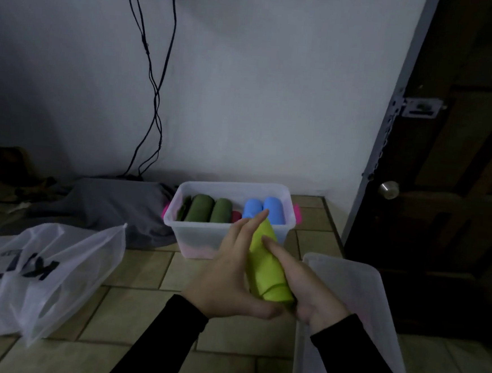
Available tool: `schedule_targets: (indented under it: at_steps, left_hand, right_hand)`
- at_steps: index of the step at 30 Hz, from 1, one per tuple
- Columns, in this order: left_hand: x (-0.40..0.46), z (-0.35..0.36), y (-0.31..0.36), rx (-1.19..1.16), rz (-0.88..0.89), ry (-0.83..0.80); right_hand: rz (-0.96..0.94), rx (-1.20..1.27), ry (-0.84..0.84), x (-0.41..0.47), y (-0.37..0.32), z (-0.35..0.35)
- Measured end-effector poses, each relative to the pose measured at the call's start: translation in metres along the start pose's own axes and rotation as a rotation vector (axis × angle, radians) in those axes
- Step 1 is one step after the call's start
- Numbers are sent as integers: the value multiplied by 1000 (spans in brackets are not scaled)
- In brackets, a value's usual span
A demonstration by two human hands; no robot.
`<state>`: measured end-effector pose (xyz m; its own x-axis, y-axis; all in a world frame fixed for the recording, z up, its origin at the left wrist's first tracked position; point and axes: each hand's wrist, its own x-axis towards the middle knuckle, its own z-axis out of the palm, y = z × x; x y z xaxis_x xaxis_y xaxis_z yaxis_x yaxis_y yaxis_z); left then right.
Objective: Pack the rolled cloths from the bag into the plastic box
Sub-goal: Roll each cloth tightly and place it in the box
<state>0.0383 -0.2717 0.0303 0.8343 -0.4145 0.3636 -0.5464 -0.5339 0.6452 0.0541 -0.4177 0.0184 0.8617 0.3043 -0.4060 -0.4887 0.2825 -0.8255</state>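
Cloth in hand: While it sat just below the middle of the frame, the yellow-green rolled cloth [267, 272] lay lengthwise between both hands, its far end almost over the near rim of the plastic box [229, 238].
Left hand: the left hand [232, 270] lay along the roll's left side with fingers straight and the thumb reaching under its near end, pressing rather than curling round it.
Right hand: the right hand [304, 291] cradled the roll from the right and below, one finger laid straight along its top; its other fingers were hidden, though the palm looked cupped round the roll.
Handling: the roll was probably light and soft, and likely to unroll if held by one end; a hold across its middle, over the loose flap near the near end, seemed safest.
Count in box: two dark green rolls [210, 210], two blue rolls [263, 209] and one red roll [236, 216] only partly visible.
Bag: one translucent bag [34, 281] lay at lower left; contents not discernible.
Lid: one clear lid [357, 286] lay at lower right.
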Motion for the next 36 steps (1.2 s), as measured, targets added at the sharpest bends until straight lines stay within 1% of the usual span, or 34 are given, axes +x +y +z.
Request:
schedule_targets:
  at_steps: [5, 8, 11, 13, 15, 17, 19, 21, 23, 26, 30, 33, 35, 36]
  left_hand:
    - [10, -19, 3, -137, -18, 29]
    - [15, -22, 5, -150, -17, 78]
    - [22, -22, 5, -111, 2, 105]
    - [27, -23, 1, -62, -9, 108]
    - [31, -24, -7, 76, -26, 145]
    - [31, -21, -15, 224, -43, 190]
    - [29, -16, -19, 293, -37, 204]
    - [26, -12, -15, 269, -48, 181]
    - [26, -12, -11, 238, -59, 180]
    - [29, -16, -9, 210, -39, 205]
    - [32, -19, -6, 162, -35, 194]
    - [31, -26, -6, 18, -28, 214]
    - [30, -33, -6, -44, -41, 236]
    - [29, -36, -7, -53, -41, 243]
  right_hand:
    - [-2, 239, -128, -8, -23, 10]
    - [-26, 236, -141, -9, -33, 14]
    - [-120, 132, -17, -3, -41, 17]
    - [-269, 77, 162, 4, -49, 12]
    - [-468, 49, 352, 7, -60, 1]
    - [-645, -32, 423, 5, -69, -8]
    - [-782, -166, 468, 1, -74, -11]
    - [-898, -240, 534, 1, -79, -14]
    - [-959, -265, 612, 6, -85, -19]
    - [-967, -286, 706, 18, -85, -33]
    - [-891, -382, 775, 30, -74, -40]
    - [-758, -411, 722, 31, -70, -43]
    - [-666, -326, 678, 30, -72, -42]
    - [-617, -295, 621, 31, -72, -41]
